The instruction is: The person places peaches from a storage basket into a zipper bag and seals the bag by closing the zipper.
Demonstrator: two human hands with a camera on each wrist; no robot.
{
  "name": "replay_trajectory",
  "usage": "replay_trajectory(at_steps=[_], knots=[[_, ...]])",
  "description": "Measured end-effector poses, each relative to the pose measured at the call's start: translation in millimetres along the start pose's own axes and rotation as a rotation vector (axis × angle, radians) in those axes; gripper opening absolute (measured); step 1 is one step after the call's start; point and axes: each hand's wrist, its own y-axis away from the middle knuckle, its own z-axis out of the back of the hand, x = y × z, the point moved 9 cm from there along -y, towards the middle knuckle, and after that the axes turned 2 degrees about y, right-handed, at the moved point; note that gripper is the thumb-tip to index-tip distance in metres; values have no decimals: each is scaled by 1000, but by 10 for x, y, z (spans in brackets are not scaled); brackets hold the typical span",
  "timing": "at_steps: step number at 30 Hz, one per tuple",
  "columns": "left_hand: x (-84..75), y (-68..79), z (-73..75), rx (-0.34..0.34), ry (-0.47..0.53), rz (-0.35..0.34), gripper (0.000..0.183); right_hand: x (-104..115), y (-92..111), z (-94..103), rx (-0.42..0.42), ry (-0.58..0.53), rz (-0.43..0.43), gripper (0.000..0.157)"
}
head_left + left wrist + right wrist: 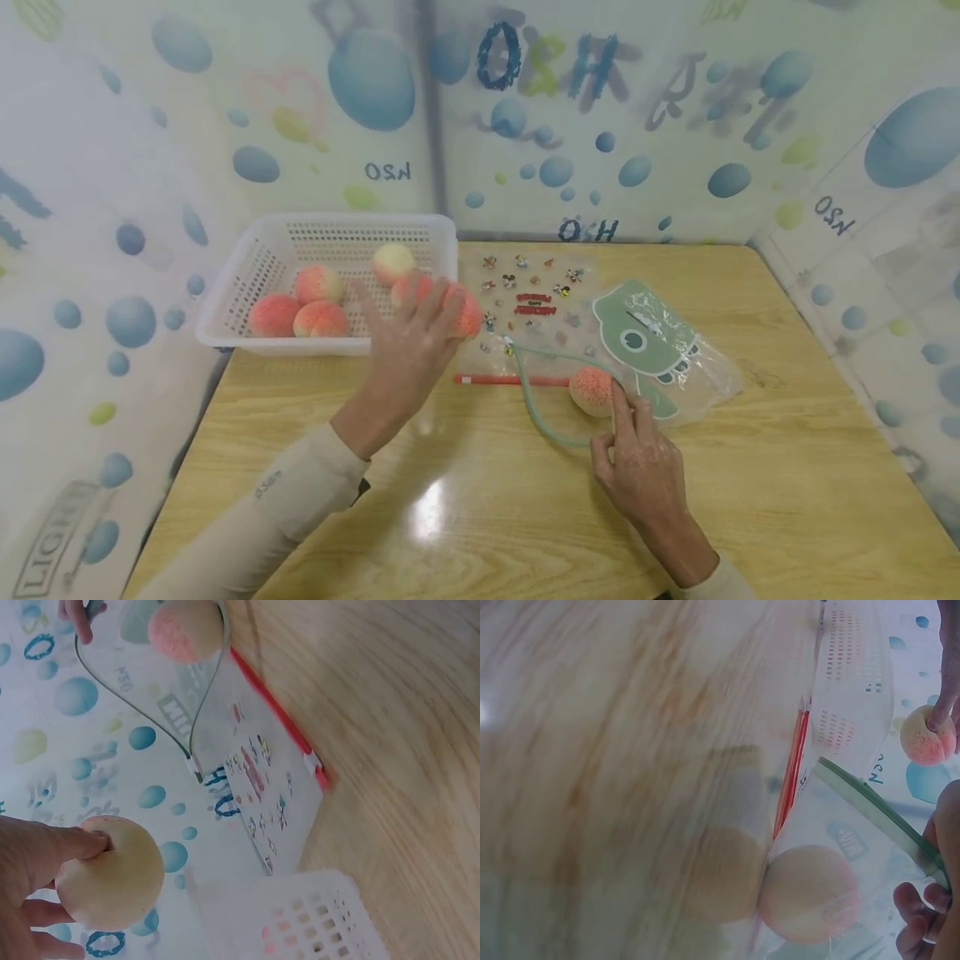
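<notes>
My left hand holds a pink peach near the basket's right front corner; in the left wrist view, thumb and fingers grip the same peach by its sides. With my right hand I pinch the green-edged mouth of a clear zip bag printed with a green dinosaur. Its mouth is spread into a loop. One peach lies in this bag, near my right fingers. From the right wrist, that peach shows through the plastic, and the green zip edge runs up to the hand.
A white plastic basket with several peaches stands at the back left of the wooden table. Beside it lies a clear bag printed with cartoon figures, with a red slider edge. A patterned wall rises behind.
</notes>
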Motion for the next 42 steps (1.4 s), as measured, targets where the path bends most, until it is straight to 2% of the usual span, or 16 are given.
replay_trajectory(at_steps=[5,12,21,28,33,42], knots=[[-120,49,-2,-36,38,-27,60,8,-2,-4,-5,-7,1,67],[-379,166,-18,-63,93,-89,59,24,-15,-2,-19,-3,10,68],[-651,229,-114,-95,135,-138,58,23,-23,-15,-11,-4,9,67],[-732,266,-212,-19,151,-123,57,25,-15,-45,9,-2,4,67],[-866,307,-321,59,176,-160,53,36,3,-46,14,0,6,67],[-1055,363,-573,189,248,-211,58,39,15,-43,2,7,23,68]])
